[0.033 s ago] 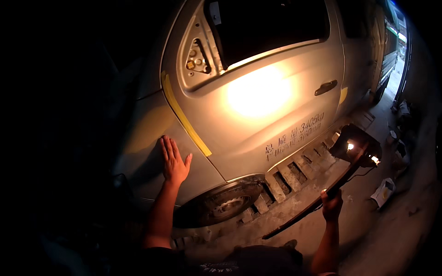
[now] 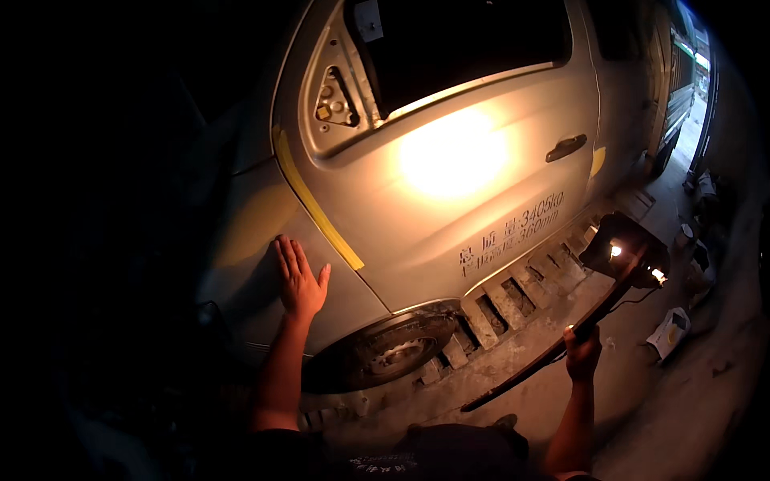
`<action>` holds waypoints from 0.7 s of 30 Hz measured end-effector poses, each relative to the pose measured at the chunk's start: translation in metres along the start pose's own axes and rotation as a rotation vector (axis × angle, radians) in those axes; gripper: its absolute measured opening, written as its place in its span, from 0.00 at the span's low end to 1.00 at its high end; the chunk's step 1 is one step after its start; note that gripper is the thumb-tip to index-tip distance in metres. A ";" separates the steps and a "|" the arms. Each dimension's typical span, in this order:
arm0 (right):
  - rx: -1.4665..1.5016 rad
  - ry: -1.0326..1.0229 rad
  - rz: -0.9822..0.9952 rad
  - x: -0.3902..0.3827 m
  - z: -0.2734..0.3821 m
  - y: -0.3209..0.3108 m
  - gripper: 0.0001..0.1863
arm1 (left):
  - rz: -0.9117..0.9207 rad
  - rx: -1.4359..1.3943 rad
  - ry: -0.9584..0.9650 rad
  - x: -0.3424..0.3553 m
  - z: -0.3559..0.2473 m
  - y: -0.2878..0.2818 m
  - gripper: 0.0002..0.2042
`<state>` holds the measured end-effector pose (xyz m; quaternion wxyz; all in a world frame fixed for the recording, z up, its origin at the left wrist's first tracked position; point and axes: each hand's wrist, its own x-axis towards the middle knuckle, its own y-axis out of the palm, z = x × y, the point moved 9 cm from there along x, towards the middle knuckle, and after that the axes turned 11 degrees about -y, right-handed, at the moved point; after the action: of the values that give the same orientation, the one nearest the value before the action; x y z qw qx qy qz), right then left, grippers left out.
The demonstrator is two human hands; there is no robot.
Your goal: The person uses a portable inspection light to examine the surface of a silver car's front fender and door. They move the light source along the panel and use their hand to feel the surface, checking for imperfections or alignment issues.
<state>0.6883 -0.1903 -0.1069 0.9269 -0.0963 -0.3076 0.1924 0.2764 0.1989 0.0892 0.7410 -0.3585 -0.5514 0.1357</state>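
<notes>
My left hand lies flat with its fingers spread on the front fender of a light-coloured vehicle. Beside its fingertips is a yellowish patch on the paint. A yellow tape strip runs down the front edge of the door, to the right of that hand. Wrapped round a long dark handle, my right hand holds a work lamp at the right. The lamp glows and throws a bright spot on the door.
A wheel sits below the fender. Along the sill runs a slatted step. The door has a dark handle. A white bag and other clutter lie on the floor at the right. The left side is too dark to make out.
The vehicle appears shifted slightly left in the picture. Both hands keep the same hold and pose.
</notes>
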 end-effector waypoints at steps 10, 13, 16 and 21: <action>-0.061 0.078 -0.147 0.084 -0.124 -0.123 0.17 | -0.165 -0.224 -0.034 0.023 -0.028 0.016 0.34; -0.170 0.097 -0.124 0.109 -0.145 -0.118 0.22 | -0.300 -0.271 0.088 0.022 -0.050 -0.019 0.23; -0.211 0.157 -0.152 0.121 -0.162 -0.124 0.22 | -0.231 -0.419 0.126 0.040 -0.080 0.008 0.11; -0.181 0.213 -0.084 0.158 -0.209 -0.109 0.22 | -0.063 -0.679 0.101 0.088 -0.178 0.036 0.06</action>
<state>0.9644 -0.2362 -0.1559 0.9490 -0.1864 -0.2274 0.1135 0.4774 0.2090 0.1040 0.6098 -0.5736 -0.5384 -0.0964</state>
